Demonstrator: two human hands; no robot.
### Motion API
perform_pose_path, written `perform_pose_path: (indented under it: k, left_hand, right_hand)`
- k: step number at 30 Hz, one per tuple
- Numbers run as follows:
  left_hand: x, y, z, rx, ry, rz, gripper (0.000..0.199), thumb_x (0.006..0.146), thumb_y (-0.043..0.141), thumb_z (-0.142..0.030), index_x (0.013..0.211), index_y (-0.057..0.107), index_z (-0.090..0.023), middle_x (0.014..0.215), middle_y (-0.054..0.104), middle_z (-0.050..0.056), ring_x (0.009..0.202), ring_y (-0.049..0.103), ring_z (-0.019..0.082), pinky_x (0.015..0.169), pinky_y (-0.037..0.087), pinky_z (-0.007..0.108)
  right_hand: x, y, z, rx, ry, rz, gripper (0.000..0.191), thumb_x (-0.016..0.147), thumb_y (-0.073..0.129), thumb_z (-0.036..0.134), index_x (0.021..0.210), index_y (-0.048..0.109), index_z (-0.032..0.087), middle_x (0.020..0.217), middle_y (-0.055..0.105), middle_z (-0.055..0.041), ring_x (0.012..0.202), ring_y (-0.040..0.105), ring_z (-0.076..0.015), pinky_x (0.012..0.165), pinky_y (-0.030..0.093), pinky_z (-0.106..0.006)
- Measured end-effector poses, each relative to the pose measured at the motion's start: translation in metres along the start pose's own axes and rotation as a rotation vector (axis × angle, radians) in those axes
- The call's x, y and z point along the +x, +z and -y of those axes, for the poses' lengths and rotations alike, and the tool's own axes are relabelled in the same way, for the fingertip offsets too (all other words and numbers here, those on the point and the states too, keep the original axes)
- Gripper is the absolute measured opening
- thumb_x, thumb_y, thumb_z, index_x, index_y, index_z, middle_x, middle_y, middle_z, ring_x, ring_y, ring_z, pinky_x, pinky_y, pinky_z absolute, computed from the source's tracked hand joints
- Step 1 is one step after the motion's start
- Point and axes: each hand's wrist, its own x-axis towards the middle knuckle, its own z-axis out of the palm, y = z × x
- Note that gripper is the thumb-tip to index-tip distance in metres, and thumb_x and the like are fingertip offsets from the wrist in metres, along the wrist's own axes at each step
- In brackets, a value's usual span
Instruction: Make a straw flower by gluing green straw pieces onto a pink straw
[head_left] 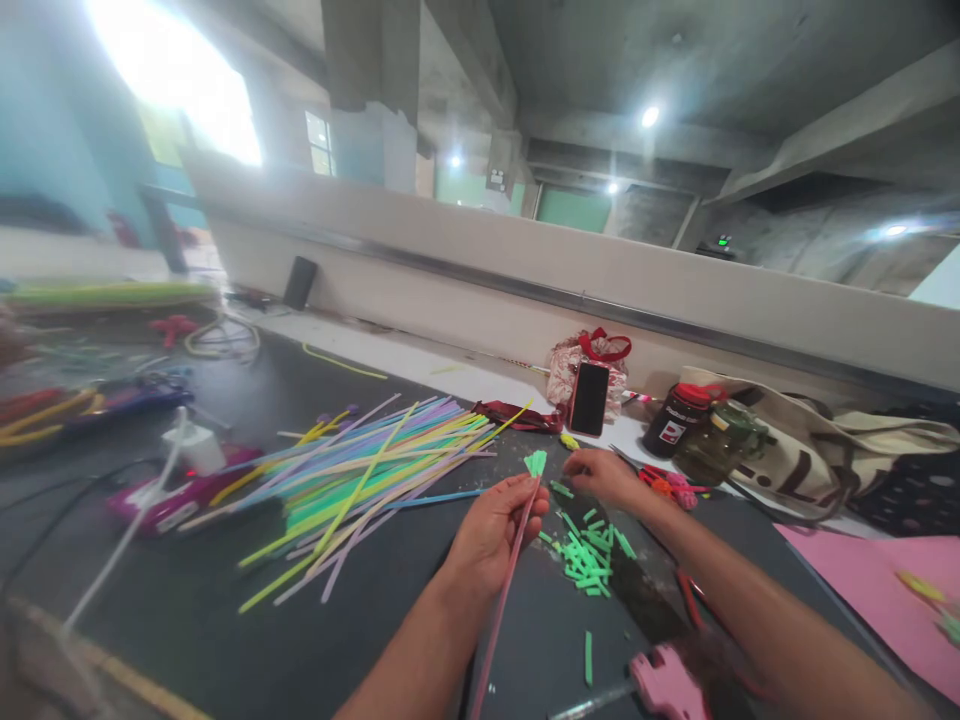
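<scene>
Green clippings (590,577) lie near the right hand (604,477).

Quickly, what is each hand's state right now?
Left hand: closed, holding a pink stick with a green tip.
Right hand: fingers curled; whether holding anything cannot be told.

The pink stem (491,650) and pink tool (671,682) are cut off by the bottom edge; the pink sheet (874,600) is cut off by the right. Far-left strips (34,437) are blurred.
</scene>
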Motion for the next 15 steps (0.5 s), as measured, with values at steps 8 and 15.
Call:
perform_pose_path:
  k: [8, 15]
  left_hand:
    - [0.0, 0.0, -0.001, 0.009, 0.012, -0.012, 0.007, 0.067, 0.06, -0.016, 0.072, 0.056, -0.013, 0.06, 0.059, -0.001, 0.042, 0.051, 0.003, 0.038, 0.042, 0.01]
    - [-0.003, 0.004, 0.002, 0.024, -0.011, 0.017, 0.008, 0.066, 0.06, -0.014, 0.072, 0.056, -0.013, 0.059, 0.059, 0.0, 0.043, 0.052, 0.004, 0.037, 0.04, 0.01]
  right_hand:
    - [0.02, 0.016, 0.005, 0.201, 0.068, 0.163, 0.019, 0.082, 0.048, 0.029, 0.088, 0.056, 0.013, 0.085, 0.059, -0.0019, 0.07, 0.057, -0.0124, 0.063, 0.047, -0.03]
    - [-0.026, -0.006, 0.01, 0.613, 0.095, 0.13, 0.014, 0.078, 0.043, 0.029, 0.072, 0.046, 0.017, 0.05, 0.051, 0.0057, 0.042, 0.049, -0.0078, 0.036, 0.034, -0.018]
